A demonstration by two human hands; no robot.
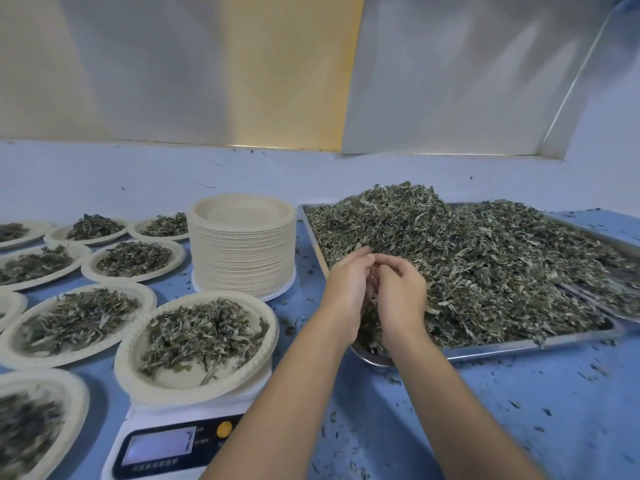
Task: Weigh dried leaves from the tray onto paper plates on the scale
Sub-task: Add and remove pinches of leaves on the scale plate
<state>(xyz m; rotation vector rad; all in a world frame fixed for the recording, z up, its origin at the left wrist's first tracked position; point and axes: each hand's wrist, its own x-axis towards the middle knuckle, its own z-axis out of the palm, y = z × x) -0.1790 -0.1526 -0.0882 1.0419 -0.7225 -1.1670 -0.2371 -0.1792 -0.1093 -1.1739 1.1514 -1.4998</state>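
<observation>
The heap of grey-green dried leaves (485,265) fills a long shiny steel tray (519,348) on the person's right. A white digital scale (166,445) sits just to the left of the tray's near corner, probably so each handful travels only a short way sideways. A round off-white paper plate (173,379) rests on the scale and already carries a loose mound of leaves. Its display is too blurred to read, so it is unclear whether more is needed.

A tall stack of empty paper plates (242,258) stands behind the scale, within easy reach for the next weighing. Filled plates (88,268) are spread further left on the blue tabletop (519,410), away from the working area.

Both forearms reach forward and converge over the tray's near-left corner. The left hand (346,289) and right hand (401,292) face each other, palms inward. Their fingers curl until the tips nearly meet, forming a narrow cup. Leaves show in the gap between the palms, so the hands appear to hold a small clump, low against the heap.
</observation>
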